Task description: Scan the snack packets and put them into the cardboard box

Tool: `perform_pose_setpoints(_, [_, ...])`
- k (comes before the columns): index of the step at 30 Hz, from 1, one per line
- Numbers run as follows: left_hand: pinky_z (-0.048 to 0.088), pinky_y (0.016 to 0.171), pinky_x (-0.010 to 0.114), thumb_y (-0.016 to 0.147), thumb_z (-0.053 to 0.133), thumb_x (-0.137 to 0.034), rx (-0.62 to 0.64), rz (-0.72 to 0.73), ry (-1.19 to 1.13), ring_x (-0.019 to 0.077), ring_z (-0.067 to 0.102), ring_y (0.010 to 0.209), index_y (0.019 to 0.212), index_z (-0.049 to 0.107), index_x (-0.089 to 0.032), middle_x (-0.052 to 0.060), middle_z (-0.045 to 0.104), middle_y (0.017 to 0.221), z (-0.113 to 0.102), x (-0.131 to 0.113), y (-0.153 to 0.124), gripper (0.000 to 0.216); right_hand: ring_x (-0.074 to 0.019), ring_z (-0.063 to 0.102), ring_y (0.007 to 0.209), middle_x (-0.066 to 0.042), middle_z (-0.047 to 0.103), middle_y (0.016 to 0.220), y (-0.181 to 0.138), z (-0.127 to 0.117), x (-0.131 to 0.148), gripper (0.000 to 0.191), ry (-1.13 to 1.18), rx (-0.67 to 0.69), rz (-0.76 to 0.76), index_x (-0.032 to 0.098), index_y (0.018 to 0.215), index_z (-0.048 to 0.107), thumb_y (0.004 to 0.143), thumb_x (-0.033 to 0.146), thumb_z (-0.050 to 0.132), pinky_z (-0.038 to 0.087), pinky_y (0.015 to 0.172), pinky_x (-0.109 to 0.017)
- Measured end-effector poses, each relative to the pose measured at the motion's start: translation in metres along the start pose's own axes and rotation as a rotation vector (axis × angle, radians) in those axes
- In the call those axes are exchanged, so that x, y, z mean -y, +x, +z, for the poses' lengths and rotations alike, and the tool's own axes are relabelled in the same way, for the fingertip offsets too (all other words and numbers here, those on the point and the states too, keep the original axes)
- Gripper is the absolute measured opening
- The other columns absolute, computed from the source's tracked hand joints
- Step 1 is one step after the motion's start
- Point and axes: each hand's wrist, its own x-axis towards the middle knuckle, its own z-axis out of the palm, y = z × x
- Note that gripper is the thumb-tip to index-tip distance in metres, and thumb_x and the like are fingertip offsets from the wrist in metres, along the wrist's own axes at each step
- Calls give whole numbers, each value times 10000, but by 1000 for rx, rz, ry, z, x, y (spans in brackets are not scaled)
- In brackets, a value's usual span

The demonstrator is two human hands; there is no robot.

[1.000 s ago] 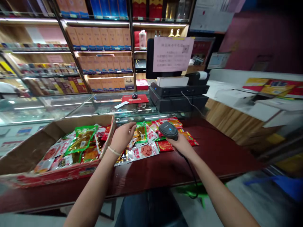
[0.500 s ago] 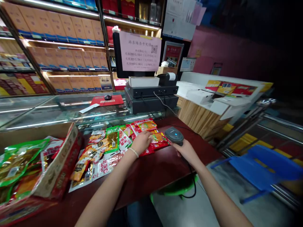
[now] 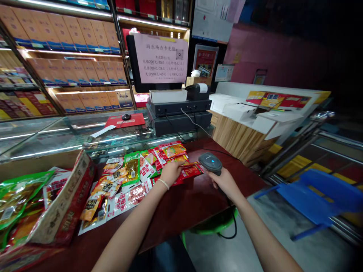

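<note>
My right hand [image 3: 226,184] is wrapped round the handle of a dark grey barcode scanner [image 3: 210,162] with a small blue light on its head. To its left, my left hand [image 3: 171,173], with a pale band at the wrist, pinches the edge of a red snack packet [image 3: 188,164], seen almost edge-on near the scanner's head. Another red packet [image 3: 193,171] lies just under it. Beyond and left of that hand are more snack packets: a green one [image 3: 132,169], small orange ones [image 3: 91,207] and a white-and-pink one [image 3: 127,198], all on the dark red tabletop [image 3: 172,211].
An open cardboard box [image 3: 72,189] of snack packets stands at left. Behind the packets are a glass counter [image 3: 82,132], a red mat [image 3: 136,120] with a mouse, and a cash drawer [image 3: 181,124] below a screen. A blue chair [image 3: 326,196] is at right.
My left hand has raised and tilted the red packet, so it now shows nearly edge-on and uncovers another red one. The scanner stays in my right hand, barely moved; the view has shifted slightly.
</note>
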Motion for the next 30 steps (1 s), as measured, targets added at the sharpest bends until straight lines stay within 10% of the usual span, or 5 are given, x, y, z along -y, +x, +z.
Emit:
perform_pose_setpoints(10, [367,612,227,745,648,-352,-455,-292,-542,133,509,625,810,670,-161,-24,579,642,-42,62,-29,203,-170,518,376,24,542,424,-8,30,41,251,-58,44,-59,208,740,551,777,432,658,392,455,-276])
perform_pose_setpoints(21, [434,561,211,630,787,-444,-535,-423,-1275,94,523,555,840,601,-149,-30,589,664,-79,123,-97,407,-170,494,361,40,554,443,-17,95,87,350,-17,157,-138,184,964,613,727,428,700,380,420,-281])
perform_pose_setpoints(30, [420,532,203,611,784,-407,-572,-483,-1240,92,527,540,784,614,-137,-38,594,632,-70,129,-97,362,-250,677,727,-47,711,773,-31,133,114,481,-52,234,-276,180,1155,633,731,392,714,515,612,-335])
